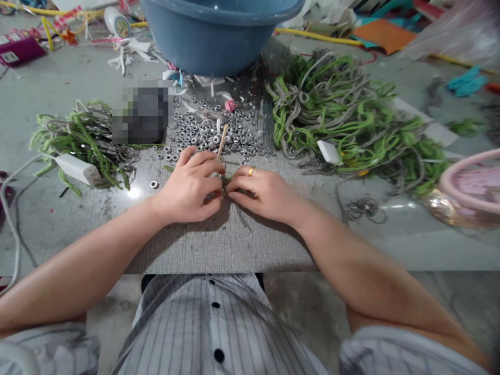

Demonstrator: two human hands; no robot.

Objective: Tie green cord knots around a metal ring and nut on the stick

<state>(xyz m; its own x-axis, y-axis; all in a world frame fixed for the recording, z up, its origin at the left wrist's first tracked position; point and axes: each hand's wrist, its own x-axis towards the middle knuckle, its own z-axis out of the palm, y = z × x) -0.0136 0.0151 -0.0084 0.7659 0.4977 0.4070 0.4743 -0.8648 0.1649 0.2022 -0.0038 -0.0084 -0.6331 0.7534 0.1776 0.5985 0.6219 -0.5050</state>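
My left hand [193, 185] is closed near the table's front edge, fingers bent and tips pinched together. A thin wooden stick [222, 141] slants up from its fingertips; its lower end is hidden. Facing it, my right hand [265, 192], with a gold ring, pinches a bit of green and grey cord [242, 214] whose thin tail trails below. The fingertips of both hands almost meet, so the exact grip is covered. Just beyond them lie many small metal rings [195, 130], and one loose ring [153, 184] rests left of my left hand.
A blue basin [211, 39] stands at the back. Green and grey cord bundles lie on the right [344, 104] and left [84, 130], near a dark blurred object [146, 114]. A white adapter [78, 169], its cable and a pink-rimmed item [474, 172] flank the workspace.
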